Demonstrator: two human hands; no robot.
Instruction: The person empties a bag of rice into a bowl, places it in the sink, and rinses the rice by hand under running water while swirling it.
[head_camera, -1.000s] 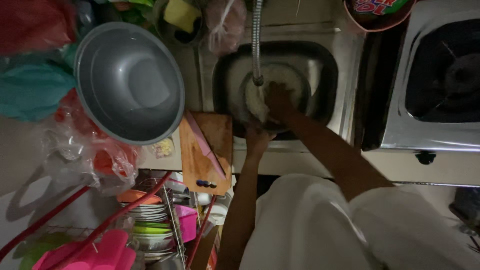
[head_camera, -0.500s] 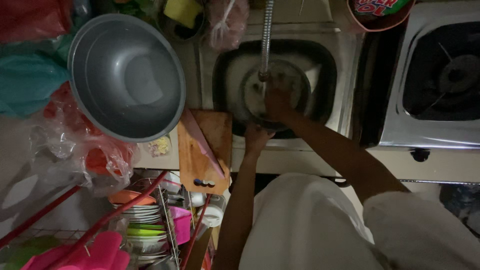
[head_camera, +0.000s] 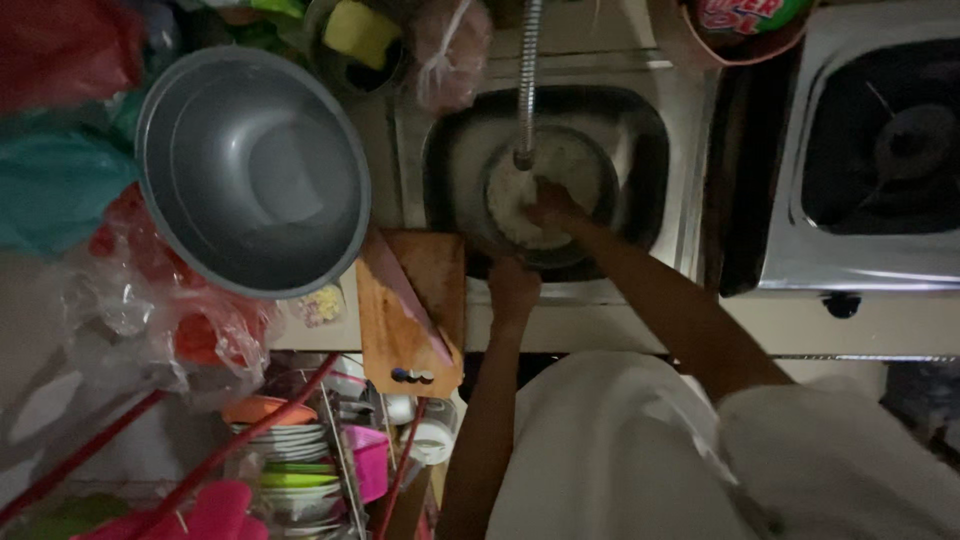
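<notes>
Two hands of mine are at the dull stainless-steel sink (head_camera: 655, 150), sunk in the counter and dark inside. My right hand (head_camera: 548, 206) is down in the round dark pot (head_camera: 605, 190) that sits in the basin, resting on the pale, grainy white stuff that fills it; the light is too dim for me to tell whether those fingers are spread or closed. My left hand (head_camera: 513, 290) curls over the near rim of the same pot, the fingers hooked on its edge and hidden on the far side, so I only see the back of the hand. A ribbed metal tap hose (head_camera: 527, 80) hangs straight down, its end just over the pot beside my right hand.

Just left of my left hand lies a worn rectangular wooden chopping board (head_camera: 410, 315), with a pink knife-like strip across it. Farther left a big smooth grey metal basin (head_camera: 255, 170) stands tilted on its side. Crinkled clear and red plastic bags (head_camera: 160, 320) are heaped below it. A steel gas stove (head_camera: 870, 160) fills the right edge, cut off by the frame. Stacked plates (head_camera: 290, 450) in a rack show at the bottom, blurred. My white shirt hides the counter front.
</notes>
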